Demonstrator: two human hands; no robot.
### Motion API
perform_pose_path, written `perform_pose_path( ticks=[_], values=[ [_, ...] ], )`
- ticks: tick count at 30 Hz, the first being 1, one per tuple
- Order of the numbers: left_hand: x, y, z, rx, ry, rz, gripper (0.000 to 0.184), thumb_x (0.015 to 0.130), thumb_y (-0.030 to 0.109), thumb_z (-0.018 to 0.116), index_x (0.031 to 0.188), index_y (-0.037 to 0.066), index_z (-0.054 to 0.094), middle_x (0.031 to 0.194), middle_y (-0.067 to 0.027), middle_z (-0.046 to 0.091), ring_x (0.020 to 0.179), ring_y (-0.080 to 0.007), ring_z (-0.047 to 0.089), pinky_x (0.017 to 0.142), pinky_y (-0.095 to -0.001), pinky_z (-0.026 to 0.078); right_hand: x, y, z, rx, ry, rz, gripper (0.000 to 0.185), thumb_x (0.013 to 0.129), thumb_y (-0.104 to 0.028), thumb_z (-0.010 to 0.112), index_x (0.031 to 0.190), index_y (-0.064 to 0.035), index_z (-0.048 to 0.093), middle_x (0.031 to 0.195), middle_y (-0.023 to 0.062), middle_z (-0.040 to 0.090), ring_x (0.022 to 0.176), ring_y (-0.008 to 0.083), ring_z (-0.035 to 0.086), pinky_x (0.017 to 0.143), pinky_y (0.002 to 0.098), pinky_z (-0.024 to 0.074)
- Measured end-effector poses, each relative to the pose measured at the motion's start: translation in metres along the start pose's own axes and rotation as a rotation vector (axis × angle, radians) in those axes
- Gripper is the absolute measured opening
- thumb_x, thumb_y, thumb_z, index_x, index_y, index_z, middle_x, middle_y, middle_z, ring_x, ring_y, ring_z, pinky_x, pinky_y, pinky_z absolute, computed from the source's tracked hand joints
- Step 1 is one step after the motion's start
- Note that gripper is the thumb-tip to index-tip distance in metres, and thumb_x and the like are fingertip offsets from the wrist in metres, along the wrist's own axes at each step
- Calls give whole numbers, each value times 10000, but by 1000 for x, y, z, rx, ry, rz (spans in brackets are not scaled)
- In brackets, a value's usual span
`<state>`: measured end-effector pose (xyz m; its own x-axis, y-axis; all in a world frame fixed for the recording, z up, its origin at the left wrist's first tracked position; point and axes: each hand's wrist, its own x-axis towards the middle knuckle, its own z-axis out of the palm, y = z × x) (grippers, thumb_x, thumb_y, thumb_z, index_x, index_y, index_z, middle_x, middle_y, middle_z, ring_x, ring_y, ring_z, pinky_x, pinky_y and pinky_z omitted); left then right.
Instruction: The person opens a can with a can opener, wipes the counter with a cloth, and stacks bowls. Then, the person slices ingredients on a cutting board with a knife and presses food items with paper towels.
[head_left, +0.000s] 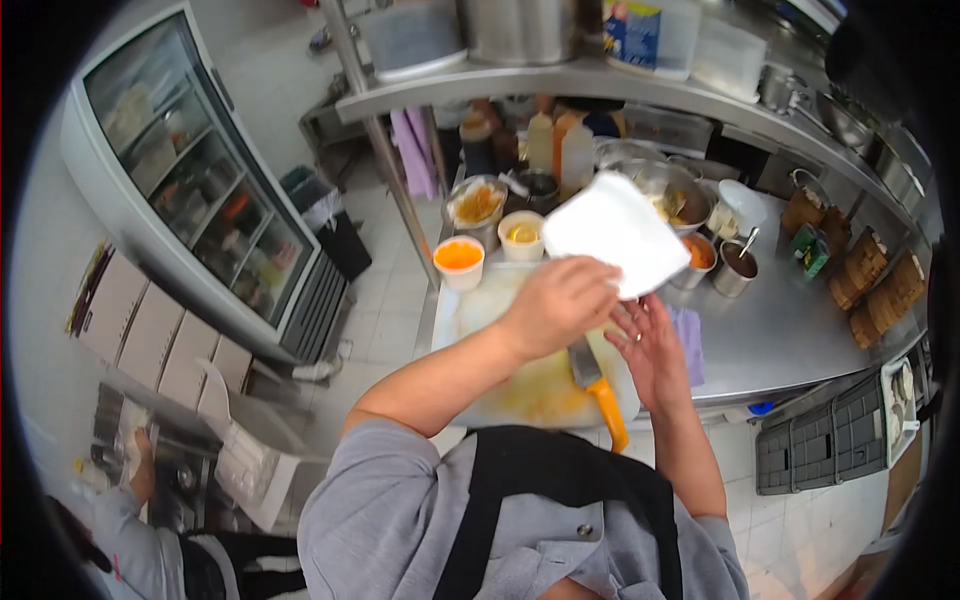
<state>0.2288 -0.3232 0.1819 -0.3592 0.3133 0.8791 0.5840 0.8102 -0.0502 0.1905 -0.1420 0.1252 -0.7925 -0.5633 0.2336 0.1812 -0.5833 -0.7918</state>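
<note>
A white square dish or container (618, 230) is held up, tilted, above the far side of the cutting board (480, 320). My left hand (562, 305) pinches its near edge. My right hand (650, 345) is beside its lower corner with the fingers apart; whether a fingertip touches it is unclear. Below the hands, a knife with an orange handle (607, 408) lies on the stained board. A purple cloth (688, 345) is just right of my right hand.
Beyond the board stand a tub of orange food (459, 262), a lemon tub (522, 236) and squeeze bottles (577, 155). A steel shelf (560, 78) crosses overhead. A fridge (200, 180) is left; a co-worker (150, 530) is lower left; a grey crate (825, 440) is right.
</note>
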Motion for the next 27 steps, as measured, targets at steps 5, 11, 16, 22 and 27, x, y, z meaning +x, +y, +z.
perform_pose_path(
  ticks=[5,11,16,22,27],
  values=[
    [-67,34,24,-120,-240,-183,206,761,142,720,939,70,644,1038,-50,650,949,-225,622,797,-346,521,9,32,1,132,120,116,386,1000,-261,471,1306,-27,445,1253,119,549,1136,217,549,941,381,463],
    [-89,33,-11,-148,-230,-373,439,769,202,731,1170,75,605,1195,-97,593,1063,-283,574,907,-387,477,26,49,8,163,157,199,361,995,-216,476,1282,2,451,1212,122,577,1090,228,590,939,361,479],
    [-112,21,-42,-174,-101,-669,354,856,158,676,1182,49,588,1193,-136,583,1094,-284,562,924,-373,468,54,63,25,118,134,275,356,990,-217,493,1268,4,466,1215,120,586,1100,231,594,944,365,482],
    [-141,-31,-63,-546,41,-976,264,915,107,606,1166,30,584,1139,-98,580,1024,-186,574,877,-296,488,80,82,71,-259,90,16,368,1006,-238,473,1264,23,484,1192,105,602,1072,191,600,934,325,476],
    [-179,-68,-84,-789,44,-1139,254,932,85,571,1178,28,584,1152,-82,577,993,-155,593,870,-278,494,131,87,118,-134,206,-27,339,1006,-244,478,1202,24,543,1131,99,630,1003,158,613,883,302,484]
  ],
)
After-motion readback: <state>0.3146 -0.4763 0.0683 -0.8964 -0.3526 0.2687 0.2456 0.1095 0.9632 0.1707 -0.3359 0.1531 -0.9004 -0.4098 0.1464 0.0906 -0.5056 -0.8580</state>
